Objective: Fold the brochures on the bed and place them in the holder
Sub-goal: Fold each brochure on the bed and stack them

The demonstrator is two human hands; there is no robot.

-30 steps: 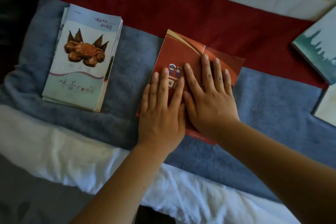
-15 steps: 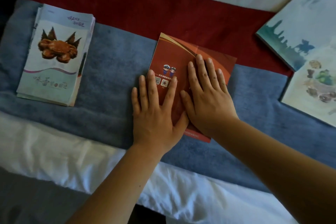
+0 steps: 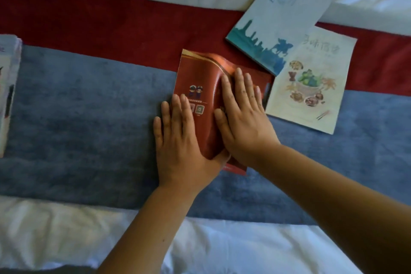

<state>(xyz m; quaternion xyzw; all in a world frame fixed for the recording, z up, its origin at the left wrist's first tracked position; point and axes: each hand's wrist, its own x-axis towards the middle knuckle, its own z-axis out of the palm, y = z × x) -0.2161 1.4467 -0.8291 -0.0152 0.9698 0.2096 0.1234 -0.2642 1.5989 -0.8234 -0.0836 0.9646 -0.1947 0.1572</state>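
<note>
A red brochure point(image 3: 195, 73) lies folded on the blue towel point(image 3: 89, 118) at the middle of the bed. My left hand point(image 3: 178, 140) presses flat on its lower left part, fingers spread and thumb against its bottom edge. My right hand point(image 3: 242, 118) lies flat on its right half, fingers together. Between the two hands the top panel bulges up in a glossy ridge. Two unfolded brochures lie to the right: a blue skyline one point(image 3: 282, 18) and a pale one with drawn food point(image 3: 311, 78). No holder is in view.
A stack of folded brochures point(image 3: 9, 87) sits at the far left edge, mostly cut off. A red band point(image 3: 111, 24) crosses the bed behind the towel. White bedding point(image 3: 55, 229) lies in front and at the back.
The view has swung right, so the folded stack slid to the left edge and both unfolded brochures show fully. The red brochure's top panel now bulges between my hands.
</note>
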